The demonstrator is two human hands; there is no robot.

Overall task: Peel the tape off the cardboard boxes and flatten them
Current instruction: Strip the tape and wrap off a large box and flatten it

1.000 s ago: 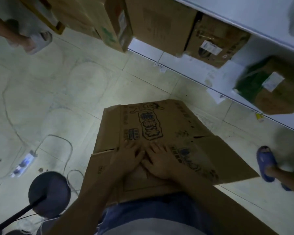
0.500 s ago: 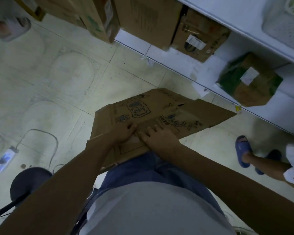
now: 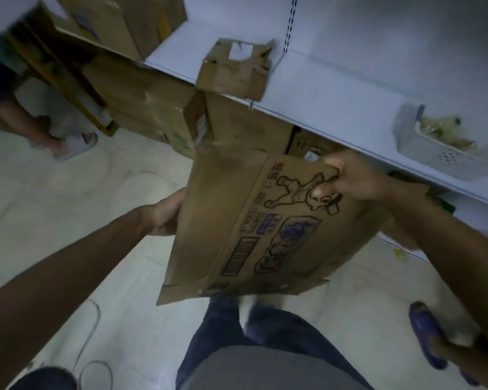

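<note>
Across 12 to 3 o'clock, white shelving [image 3: 350, 102]; below it and out to 9 o'clock, pale tiled floor [image 3: 68, 220]. Stacked at 11 o'clock against the shelf base, several brown cartons [image 3: 141, 99], apparently not yet broken down. Held off the floor at centre, tilted and close to upright, the flattened box [image 3: 237, 220], printed face toward the camera, loose flaps at 6 o'clock. Perched on the shelf at 12 o'clock, a small torn carton [image 3: 231, 77]; at 2 o'clock, a white basket [image 3: 440, 150]. Clamped on the box's 9 o'clock edge, the left hand [image 3: 166, 212], fingers hidden behind the panel. Pinching the top edge at 1 o'clock, the right hand [image 3: 352, 178], thumb on the print. At 10 o'clock a pale slipper [image 3: 74, 144], at 4 o'clock a blue slipper [image 3: 426, 336], both on other people's feet.

Probably light, fairly stiff across the panels, floppy along creases and flaps; likely to sag or swing if carried by one corner. Best taken by two opposite edges, as here, near a fold line. No tape visible on this face.
</note>
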